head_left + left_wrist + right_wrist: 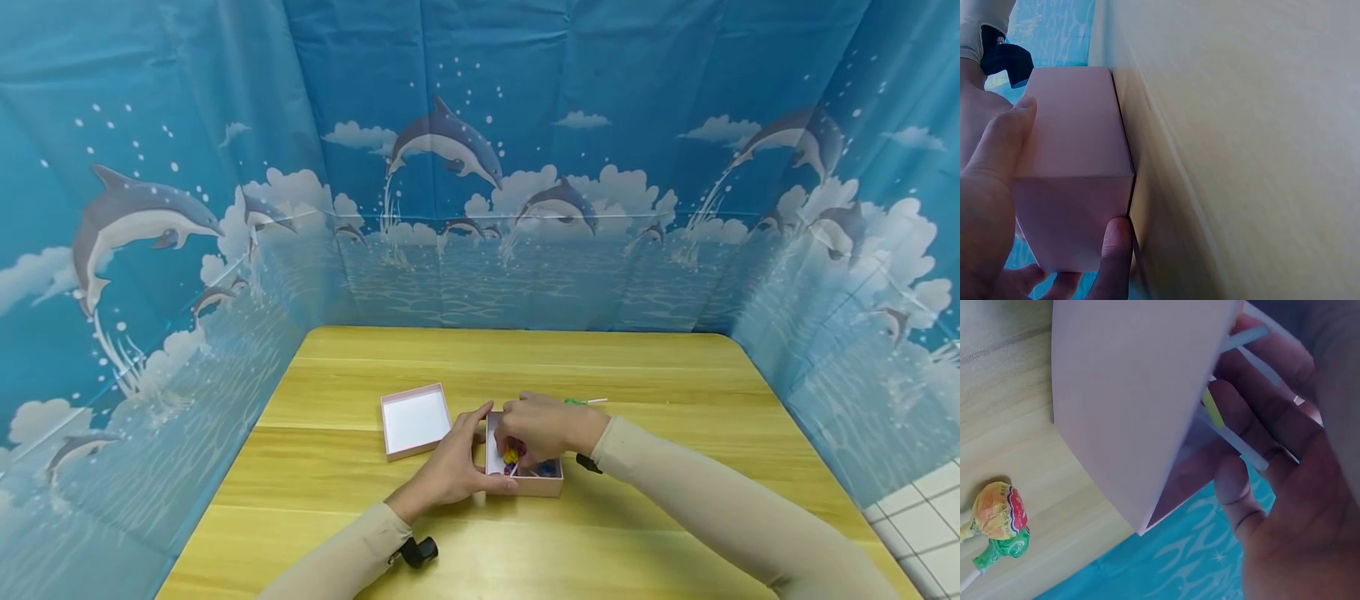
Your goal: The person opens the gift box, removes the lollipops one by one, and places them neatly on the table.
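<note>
On the table (675,375), both hands hold the pink box (551,487).

I'm sat at what looks like a staged recording booth, not a real home or shop. A blue plastic curtain (480,167) w/ dolphins, clouds & sea print hangs on three sides of my wooden table (525,358), closing off the bg. At the far right edge a bit of white tiled floor (926,525) peeks out past the curtain, so it's indoors. Can't tell more re: the bldg.
</note>
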A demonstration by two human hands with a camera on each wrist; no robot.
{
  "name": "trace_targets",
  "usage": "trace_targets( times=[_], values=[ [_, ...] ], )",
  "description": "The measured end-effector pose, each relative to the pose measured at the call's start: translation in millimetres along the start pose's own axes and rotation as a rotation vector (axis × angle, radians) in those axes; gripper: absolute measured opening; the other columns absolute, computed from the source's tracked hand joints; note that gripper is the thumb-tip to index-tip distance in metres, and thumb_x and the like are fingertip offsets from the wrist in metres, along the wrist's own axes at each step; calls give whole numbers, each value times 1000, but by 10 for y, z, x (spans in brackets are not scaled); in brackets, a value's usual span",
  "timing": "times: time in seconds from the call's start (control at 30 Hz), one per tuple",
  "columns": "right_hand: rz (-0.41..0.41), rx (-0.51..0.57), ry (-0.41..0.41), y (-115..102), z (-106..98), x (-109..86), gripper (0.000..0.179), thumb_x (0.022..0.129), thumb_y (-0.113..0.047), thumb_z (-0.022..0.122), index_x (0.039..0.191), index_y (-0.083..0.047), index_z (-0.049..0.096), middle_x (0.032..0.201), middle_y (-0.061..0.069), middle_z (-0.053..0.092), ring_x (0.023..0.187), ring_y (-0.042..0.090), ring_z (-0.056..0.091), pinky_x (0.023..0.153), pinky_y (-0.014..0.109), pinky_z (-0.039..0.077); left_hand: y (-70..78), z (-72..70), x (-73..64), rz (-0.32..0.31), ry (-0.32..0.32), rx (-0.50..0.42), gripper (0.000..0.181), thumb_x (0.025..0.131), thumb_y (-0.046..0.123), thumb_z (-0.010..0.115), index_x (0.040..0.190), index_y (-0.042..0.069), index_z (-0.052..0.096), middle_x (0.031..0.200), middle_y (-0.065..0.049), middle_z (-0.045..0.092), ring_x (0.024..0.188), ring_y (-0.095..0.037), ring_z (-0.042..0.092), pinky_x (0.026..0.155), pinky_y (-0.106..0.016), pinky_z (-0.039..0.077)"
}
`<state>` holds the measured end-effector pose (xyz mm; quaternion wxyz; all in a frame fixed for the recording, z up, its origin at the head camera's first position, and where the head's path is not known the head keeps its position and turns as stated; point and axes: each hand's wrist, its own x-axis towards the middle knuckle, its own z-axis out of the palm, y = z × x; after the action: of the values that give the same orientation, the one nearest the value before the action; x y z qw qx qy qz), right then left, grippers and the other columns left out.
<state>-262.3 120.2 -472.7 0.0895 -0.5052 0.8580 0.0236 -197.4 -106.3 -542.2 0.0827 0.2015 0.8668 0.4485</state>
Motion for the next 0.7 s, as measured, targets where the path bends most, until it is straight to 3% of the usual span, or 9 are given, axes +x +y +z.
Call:
trace_targets(
  times=[0.27, 0.5, 0.7],
  values=[
    [9, 45, 53, 19, 13, 29, 27, 91, -40, 104, 103, -23, 87, 95, -10, 80, 80, -2, 59, 90, 35, 58, -7, 2, -1, 6, 1, -7, 130, 91, 55, 101, 188, 20, 23, 184, -15, 40, 152, -29, 63, 121, -51, 59],
    [-12, 164, 74, 44, -5, 26, 23, 94, -27, 102, 100, -18, 82, 92, -6, 78, 75, -1, 55, 71, 22, 52, 11, -4, -5, 12, 1, -8, 129, 91, 55, 101, 188, 19, 24, 183, -14, 42, 153, -29, 62, 121, -50, 59],
    [-28, 219, 80, 77, -1, 5, 20, 96, -19, 100, 103, -20, 80, 92, -8, 76, 77, 1, 61, 72, 19, 52, 13, -8, -9, 17, 4, -17, 129, 91, 54, 101, 188, 17, 24, 183, -15, 41, 153, -29, 62, 122, -52, 58]
  ],
)
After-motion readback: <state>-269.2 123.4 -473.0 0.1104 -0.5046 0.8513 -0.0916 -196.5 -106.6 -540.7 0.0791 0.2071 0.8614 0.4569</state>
